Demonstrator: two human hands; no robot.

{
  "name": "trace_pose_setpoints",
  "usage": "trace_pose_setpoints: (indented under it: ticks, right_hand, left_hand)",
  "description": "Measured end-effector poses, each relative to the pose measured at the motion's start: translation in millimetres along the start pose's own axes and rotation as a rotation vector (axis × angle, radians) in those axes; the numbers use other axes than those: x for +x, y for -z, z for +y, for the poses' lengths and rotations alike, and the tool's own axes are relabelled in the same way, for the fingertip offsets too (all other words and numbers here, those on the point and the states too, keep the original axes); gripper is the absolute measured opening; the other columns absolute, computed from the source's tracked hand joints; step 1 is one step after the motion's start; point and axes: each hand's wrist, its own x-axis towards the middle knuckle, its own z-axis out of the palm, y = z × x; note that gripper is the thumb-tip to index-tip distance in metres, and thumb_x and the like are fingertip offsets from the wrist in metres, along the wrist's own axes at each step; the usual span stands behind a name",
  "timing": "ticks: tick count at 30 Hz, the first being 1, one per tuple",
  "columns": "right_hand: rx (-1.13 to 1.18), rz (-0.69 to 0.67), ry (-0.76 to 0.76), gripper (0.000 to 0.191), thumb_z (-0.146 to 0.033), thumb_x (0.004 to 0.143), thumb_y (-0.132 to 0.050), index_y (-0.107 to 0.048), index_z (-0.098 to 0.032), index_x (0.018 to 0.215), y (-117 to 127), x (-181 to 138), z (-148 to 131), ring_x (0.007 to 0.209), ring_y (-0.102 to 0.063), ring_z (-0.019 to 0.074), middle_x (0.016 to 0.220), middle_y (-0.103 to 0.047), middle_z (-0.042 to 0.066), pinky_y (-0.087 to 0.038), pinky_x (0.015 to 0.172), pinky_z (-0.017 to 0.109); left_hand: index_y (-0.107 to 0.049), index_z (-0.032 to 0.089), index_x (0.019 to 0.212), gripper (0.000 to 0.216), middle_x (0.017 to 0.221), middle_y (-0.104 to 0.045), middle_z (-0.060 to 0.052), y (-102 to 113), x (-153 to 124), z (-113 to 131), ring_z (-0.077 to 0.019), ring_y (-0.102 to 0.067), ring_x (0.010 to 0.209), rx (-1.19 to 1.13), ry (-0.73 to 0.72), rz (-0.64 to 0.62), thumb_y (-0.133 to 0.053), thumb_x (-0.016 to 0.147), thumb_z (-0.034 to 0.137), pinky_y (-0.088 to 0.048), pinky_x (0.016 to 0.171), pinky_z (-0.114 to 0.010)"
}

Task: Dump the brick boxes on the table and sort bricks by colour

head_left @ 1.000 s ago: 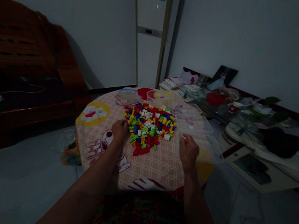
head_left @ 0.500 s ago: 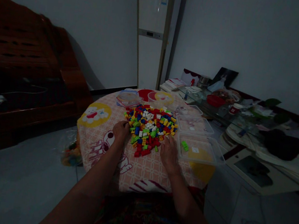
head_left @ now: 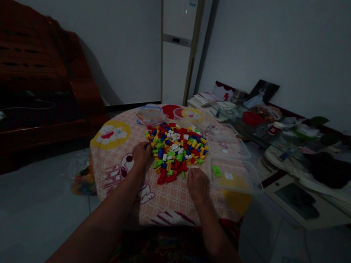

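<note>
A heap of small toy bricks (head_left: 177, 142) in red, yellow, blue, green and white lies at the middle of a round, cloth-covered surface (head_left: 183, 204); the person's left hand (head_left: 142, 155) is curled at the heap's left edge, and whether it grasps a brick cannot be told; the right hand (head_left: 197, 185) is bent into a loose fist near the heap's lower right, its contents hidden; just beyond it, to the right, a clear plastic tray (head_left: 244, 180) holds green bricks (head_left: 216, 171); a second clear tray (head_left: 229, 147) sits behind that one.
</note>
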Motion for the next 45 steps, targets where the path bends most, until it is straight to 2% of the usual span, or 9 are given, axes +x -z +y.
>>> trace_pose_setpoints:
  ticks: [4,7,16,23,29,33,37,42,45]
  right_hand:
    - [0.047,0.081,-0.042,0.024,-0.014,0.103,-0.047,-0.071,-0.019,0.099,5.1,-3.0,-2.7,0.089,-0.065,0.0216,0.097,-0.071,0.01,-0.045,0.08,0.03]
    - [0.083,0.133,-0.012,0.025,-0.015,0.102,-0.046,-0.07,-0.018,0.107,6.1,-4.1,-2.6,0.097,-0.063,0.0236,0.105,-0.068,0.012,-0.047,0.085,0.032]
    - [0.055,0.041,0.009,0.021,-0.016,0.1,-0.053,-0.073,-0.018,0.106,-5.3,-7.3,0.3,0.106,-0.063,0.0263,0.111,-0.07,0.013,-0.049,0.098,0.037]
    - [0.201,0.13,0.082,0.039,-0.012,0.099,-0.044,-0.073,-0.017,0.125,-15.2,1.1,9.7,0.125,-0.063,0.0248,0.133,-0.07,0.015,-0.048,0.111,0.04]
    - [0.118,0.165,0.021,0.047,-0.013,0.098,-0.045,-0.065,-0.015,0.14,-16.1,10.2,7.4,0.132,-0.056,0.0301,0.147,-0.061,0.018,-0.047,0.112,0.047]
    - [0.022,0.118,-0.021,0.044,-0.015,0.099,-0.047,-0.064,-0.014,0.139,-15.4,21.2,4.2,0.129,-0.056,0.032,0.144,-0.061,0.02,-0.047,0.109,0.046]
    - [0.015,0.077,-0.022,0.041,-0.017,0.1,-0.05,-0.063,-0.016,0.139,-14.1,23.0,4.0,0.119,-0.061,0.029,0.136,-0.064,0.019,-0.049,0.105,0.042]
    - [0.062,0.1,-0.015,0.04,-0.017,0.102,-0.045,-0.061,-0.009,0.138,-14.8,15.6,6.4,0.128,-0.056,0.0303,0.142,-0.06,0.022,-0.047,0.111,0.043]
    - [0.069,0.096,-0.022,0.039,-0.017,0.102,-0.044,-0.063,-0.008,0.135,-14.9,13.6,6.8,0.128,-0.057,0.031,0.139,-0.062,0.023,-0.048,0.111,0.044]
  left_hand:
    - [-0.079,0.018,0.123,0.045,0.123,-0.078,-0.014,-0.7,0.1,-0.5,-0.0278,-0.071,0.111,-0.008,0.014,-0.007,-0.05,0.091,0.03,-0.05,0.094,-0.035]
    - [-0.08,0.018,0.122,0.045,0.123,-0.078,-0.014,-0.8,0.3,-1.0,-0.0281,-0.07,0.111,-0.008,0.003,-0.007,-0.05,0.091,0.028,-0.049,0.094,-0.035]
    - [-0.081,0.02,0.117,0.042,0.119,-0.079,-0.013,0.2,0.5,-1.2,-0.0291,-0.07,0.11,0.001,-0.01,0.006,-0.051,0.089,0.028,-0.05,0.094,-0.036]
    - [-0.08,0.019,0.119,0.044,0.122,-0.078,-0.013,-0.3,0.2,-1.7,-0.0277,-0.07,0.111,-0.019,-0.016,0.001,-0.049,0.09,0.029,-0.05,0.094,-0.035]
    - [-0.081,0.02,0.119,0.044,0.119,-0.079,-0.012,-0.6,0.6,-2.8,-0.0283,-0.07,0.11,-0.013,-0.022,0.002,-0.049,0.09,0.03,-0.05,0.093,-0.035]
    - [-0.08,0.018,0.12,0.044,0.12,-0.078,-0.014,-1.3,1.3,-3.5,-0.0286,-0.07,0.11,-0.004,-0.011,-0.009,-0.049,0.091,0.03,-0.049,0.093,-0.036]
    - [-0.08,0.018,0.121,0.045,0.122,-0.077,-0.015,-1.4,1.2,-3.0,-0.0293,-0.069,0.111,0.007,-0.009,-0.01,-0.049,0.092,0.03,-0.049,0.093,-0.036]
    - [-0.079,0.018,0.123,0.046,0.122,-0.077,-0.014,-0.2,0.2,-0.6,-0.029,-0.07,0.111,0.017,0.004,-0.017,-0.048,0.092,0.03,-0.049,0.093,-0.036]
    - [-0.08,0.019,0.123,0.045,0.121,-0.078,-0.013,0.1,0.2,-0.6,-0.0284,-0.07,0.11,0.012,0.007,-0.009,-0.049,0.092,0.03,-0.049,0.093,-0.035]
